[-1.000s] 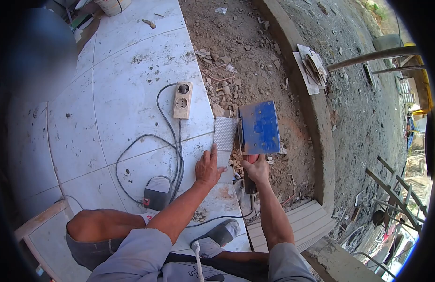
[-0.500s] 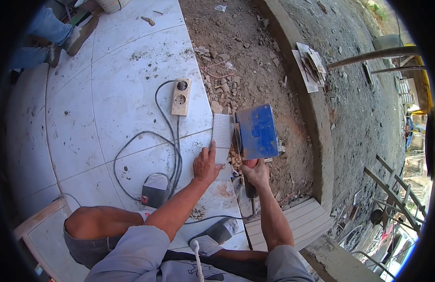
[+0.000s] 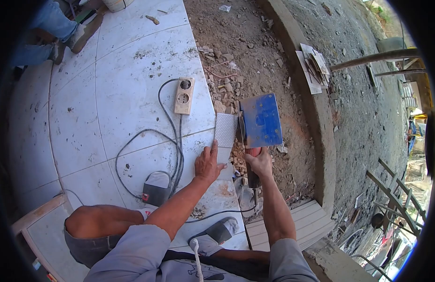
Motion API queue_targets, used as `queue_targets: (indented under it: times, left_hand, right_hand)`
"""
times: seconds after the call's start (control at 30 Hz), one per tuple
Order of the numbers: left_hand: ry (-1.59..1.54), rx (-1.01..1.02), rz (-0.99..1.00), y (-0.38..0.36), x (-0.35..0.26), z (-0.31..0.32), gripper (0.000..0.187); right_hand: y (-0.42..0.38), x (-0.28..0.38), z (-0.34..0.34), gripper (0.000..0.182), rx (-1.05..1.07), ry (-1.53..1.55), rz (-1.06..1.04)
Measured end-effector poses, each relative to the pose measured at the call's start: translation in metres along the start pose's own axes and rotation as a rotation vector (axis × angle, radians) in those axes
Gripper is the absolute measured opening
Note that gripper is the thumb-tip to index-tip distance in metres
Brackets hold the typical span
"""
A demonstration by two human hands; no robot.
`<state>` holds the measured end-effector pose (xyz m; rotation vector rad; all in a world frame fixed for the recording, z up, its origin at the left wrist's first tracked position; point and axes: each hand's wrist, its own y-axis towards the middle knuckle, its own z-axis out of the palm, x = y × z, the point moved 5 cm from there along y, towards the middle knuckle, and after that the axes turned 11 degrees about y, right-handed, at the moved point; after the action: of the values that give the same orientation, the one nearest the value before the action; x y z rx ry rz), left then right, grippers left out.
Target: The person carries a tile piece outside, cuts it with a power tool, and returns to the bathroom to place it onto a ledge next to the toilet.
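Observation:
Near the middle, my left hand (image 3: 208,164) presses with spread fingers on a small patterned tile piece (image 3: 226,130) at the edge of the white floor tiles. My right hand (image 3: 260,162) is wrapped round the red and black body of a power saw (image 3: 261,121) with a blue base plate. The saw's blade side is close to the tile's right edge; whether they touch is hard to tell. Left of the tile, a socket strip (image 3: 184,96) with two outlets lies on the floor, its black cable looping below.
A co-worker's legs (image 3: 58,23) are at the upper left beside a bucket (image 3: 116,3). Rubble and soil (image 3: 255,56) border a concrete curb (image 3: 316,108). Tile scraps (image 3: 313,70) lie on the curb. Grooved panels (image 3: 292,224) lie at lower right.
My right hand has moved the saw away from me, up along the tile's right edge. My left hand keeps its place on the tile. The view has shifted slightly.

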<state>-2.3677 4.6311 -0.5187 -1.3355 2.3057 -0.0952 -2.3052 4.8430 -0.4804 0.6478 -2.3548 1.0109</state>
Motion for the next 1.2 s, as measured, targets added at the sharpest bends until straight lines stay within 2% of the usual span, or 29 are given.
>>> queue_targets:
  times: [0.07,0.17,0.23,0.33,0.4,0.53,0.6,0.73,0.8,1.03,1.13,1.2]
  left_hand:
    - [0.003,0.015,-0.009,0.001,-0.001,-0.004,0.108]
    - [0.024,0.021,0.002,0.001,0.001,-0.004,0.107]
    - [0.049,0.01,0.027,0.002,0.001,-0.004,0.106]
    - [0.069,0.021,0.001,0.003,-0.003,-0.003,0.101]
    - [0.061,-0.001,-0.12,0.007,-0.004,-0.002,0.093]
    - [0.057,0.009,-0.191,0.011,-0.013,-0.005,0.088]
    - [0.062,0.001,-0.198,0.011,-0.016,-0.004,0.088]
    - [0.085,0.039,-0.255,0.014,-0.022,-0.008,0.088]
    - [0.11,0.041,-0.256,0.015,-0.024,-0.008,0.089]
    - [0.127,0.053,-0.361,0.019,-0.031,-0.009,0.075]
    - [0.127,0.05,-0.356,0.021,-0.032,-0.013,0.071]
    - [0.136,0.027,-0.344,0.021,-0.031,-0.011,0.07]
  right_hand:
    - [0.006,-0.001,-0.001,0.076,-0.01,0.034,-0.05]
    - [0.005,-0.005,-0.005,0.069,0.001,0.191,0.036]
    - [0.007,-0.017,-0.007,0.066,-0.023,0.234,0.002]
    - [0.013,-0.062,-0.005,0.061,-0.037,0.362,-0.029]
    - [0.009,-0.088,-0.008,0.057,-0.039,0.42,-0.003]
    - [-0.003,-0.124,-0.014,0.058,-0.036,0.474,0.038]
    - [-0.011,-0.117,-0.022,0.061,-0.032,0.373,0.051]
    - [-0.008,-0.139,-0.014,0.064,0.002,0.413,0.078]
    - [-0.006,-0.15,-0.009,0.066,0.002,0.338,0.099]
    - [-0.012,-0.161,-0.002,0.068,0.033,0.333,0.076]
    - [-0.015,-0.184,0.007,0.066,-0.004,0.484,0.091]
    - [-0.023,-0.189,0.005,0.063,-0.108,0.584,0.096]
